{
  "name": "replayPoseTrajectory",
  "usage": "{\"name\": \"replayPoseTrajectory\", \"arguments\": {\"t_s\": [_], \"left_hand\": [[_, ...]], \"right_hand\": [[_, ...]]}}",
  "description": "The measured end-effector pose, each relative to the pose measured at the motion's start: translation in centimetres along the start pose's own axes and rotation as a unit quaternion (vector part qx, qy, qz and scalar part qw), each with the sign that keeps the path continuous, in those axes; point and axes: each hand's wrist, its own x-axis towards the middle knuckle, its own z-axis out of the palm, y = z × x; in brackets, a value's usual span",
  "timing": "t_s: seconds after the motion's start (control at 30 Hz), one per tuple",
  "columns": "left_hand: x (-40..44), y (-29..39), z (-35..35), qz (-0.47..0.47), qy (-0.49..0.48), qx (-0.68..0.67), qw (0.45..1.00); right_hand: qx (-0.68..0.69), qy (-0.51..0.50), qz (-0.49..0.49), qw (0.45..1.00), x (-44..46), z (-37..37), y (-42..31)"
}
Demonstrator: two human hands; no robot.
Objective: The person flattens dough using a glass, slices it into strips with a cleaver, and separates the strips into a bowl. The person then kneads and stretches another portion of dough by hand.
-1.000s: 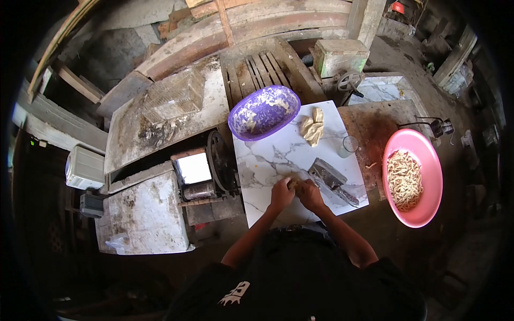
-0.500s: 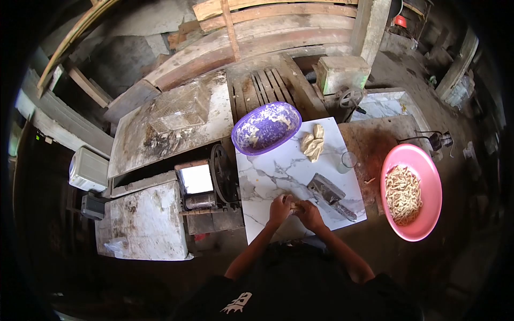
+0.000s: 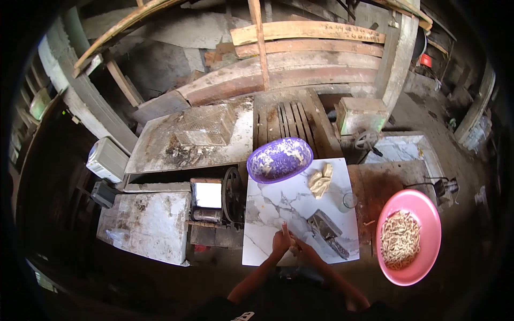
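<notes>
My left hand (image 3: pixel 280 244) and my right hand (image 3: pixel 301 248) are pressed together over the near edge of the marble-patterned board (image 3: pixel 262 214). One digit of the left hand points up; its other fingers are folded in. The right hand's fingers curl against the left palm. Whatever lies between them is too small or hidden to name. Just right of the hands lies a broad-bladed cleaver-like tool (image 3: pixel 325 224), its handle toward the near right. Farther back are a lump of pale dough (image 3: pixel 320 182) and a clear glass (image 3: pixel 349 201).
A purple basin (image 3: pixel 280 160) smeared with dough stands at the board's back left. To the right, a pink basin (image 3: pixel 385 219) holds many pale dough strips (image 3: pixel 400 241). A machine with a wheel (image 3: pixel 232 195) adjoins the board's left side. Behind it, a wire rack (image 3: pixel 203 128) rests on a stained table.
The camera view has tilted up and shifted, so the scene sits lower. My hands stay together; a digit of the left hand now points upward. The basins and cleaver-like tool stay in place.
</notes>
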Motion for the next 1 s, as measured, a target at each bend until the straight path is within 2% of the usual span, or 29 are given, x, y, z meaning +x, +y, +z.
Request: {"name": "replayPoseTrajectory", "arguments": {"t_s": [0.07,0.1,0.13,0.17,0.2,0.27,0.37,0.4,0.47,0.5,0.53,0.57,0.6,0.67,0.7,0.73,0.8,0.87,0.93,1.0], "left_hand": [[-0.7,0.4,0.2,-0.044,0.005,-0.026,0.999],[-0.9,0.6,0.3,-0.078,-0.024,-0.083,0.993],[-0.9,0.0,0.6,-0.075,-0.017,-0.085,0.993],[-0.9,-0.6,0.9,-0.096,-0.015,-0.045,0.994],[-1.2,0.0,0.7,-0.117,-0.015,-0.004,0.993],[-2.0,0.9,0.5,-0.113,-0.020,-0.026,0.993],[-3.1,0.5,0.7,-0.142,-0.059,0.007,0.988],[-3.6,0.6,0.8,-0.122,-0.049,-0.023,0.991],[-4.0,0.9,1.0,-0.104,-0.042,-0.052,0.992],[-3.9,1.0,1.0,-0.105,-0.072,-0.059,0.990],[-4.2,0.9,1.1,-0.106,-0.100,-0.066,0.987],[-4.6,0.9,1.4,-0.066,-0.077,-0.108,0.989],[-4.8,0.4,1.7,-0.070,-0.077,-0.108,0.989],[-4.2,-1.4,2.4,0.034,-0.057,-0.108,0.992],[-3.5,-2.7,2.7,0.016,-0.048,-0.171,0.984],[-3.6,-2.7,2.5,0.014,-0.049,-0.171,0.984],[-3.4,-2.6,1.5,-0.014,0.006,-0.123,0.992],[-3.2,-3.4,1.3,0.014,0.040,-0.082,0.996],[-3.0,-4.2,1.1,0.009,0.055,-0.076,0.996],[-3.0,-4.2,0.5,0.018,0.056,-0.051,0.997]], "right_hand": [[-0.010,-0.030,0.003,0.999,0.2,-0.7,0.7],[0.006,-0.034,-0.031,0.999,0.3,-0.8,1.4],[0.022,-0.037,-0.066,0.997,0.3,-0.8,1.5],[0.057,-0.001,-0.091,0.994,0.1,-0.5,1.6],[0.056,-0.006,-0.095,0.994,0.0,-0.9,1.2],[-0.038,-0.058,-0.059,0.996,-0.6,-1.6,0.5],[-0.058,-0.074,-0.034,0.995,-1.1,-2.4,0.0],[-0.054,-0.075,-0.028,0.995,-1.4,-2.6,-0.9],[-0.100,-0.015,-0.008,0.995,-2.3,-2.9,-3.0],[-0.112,0.019,-0.050,0.992,-2.1,-2.8,-2.5],[-0.112,0.017,-0.047,0.992,-2.2,-2.8,-1.9],[-0.132,0.034,-0.059,0.989,-2.2,-2.8,-1.3],[-0.151,0.051,-0.070,0.985,-2.1,-2.9,-1.5],[-0.160,0.023,-0.031,0.986,-2.0,-3.6,-2.0],[-0.169,-0.003,0.005,0.986,-1.9,-4.1,-2.4],[-0.179,-0.030,0.041,0.983,-1.6,-4.7,-2.6],[-0.158,0.054,-0.074,0.983,2.0,-6.1,-0.5],[-0.309,0.102,-0.077,0.943,5.9,-9.2,-2.3],[-0.387,0.162,-0.005,0.908,11.1,-12.2,-4.1],[-0.422,0.176,0.114,0.882,16.2,-15.5,-5.9]]}}
